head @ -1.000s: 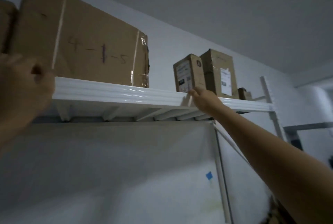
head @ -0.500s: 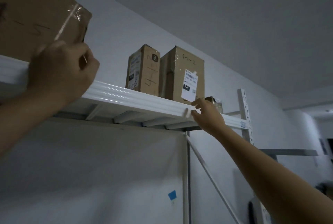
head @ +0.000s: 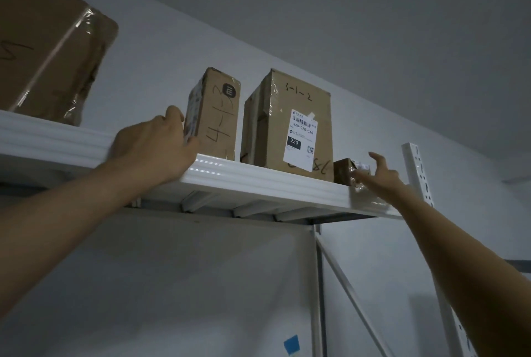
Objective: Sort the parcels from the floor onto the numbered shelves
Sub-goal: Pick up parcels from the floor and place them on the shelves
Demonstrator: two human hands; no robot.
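Parcels on the top white shelf (head: 258, 181), seen from below. Four cardboard boxes stand along the board. At far left is a big taped box (head: 43, 63), partly cut off by the frame edge. Near the middle stands a narrow upright box (head: 215, 118) with "4-1-3" handwritten down its front. Just beside it, to its right, is a wider box (head: 287, 121) marked "3-1-2", which carries a white shipping label (head: 300, 139). A small low box (head: 343, 171) sits against the wider box's right side, near the shelf's end and its perforated white post (head: 416, 172).

The left hand (head: 155, 146) lies over the shelf's front edge. Its fingers (head: 172, 118) are held close together against the left face of the narrow box; whether the thumb closes round the box cannot be told.

The right hand (head: 382, 177) is raised at the small box, blurred. Its fingers (head: 376, 156) are spread, one pointing up and another reaching to the box's taped right end; contact cannot be judged.

A scrap of blue tape (head: 291, 343) is stuck on the white panel below the shelf.
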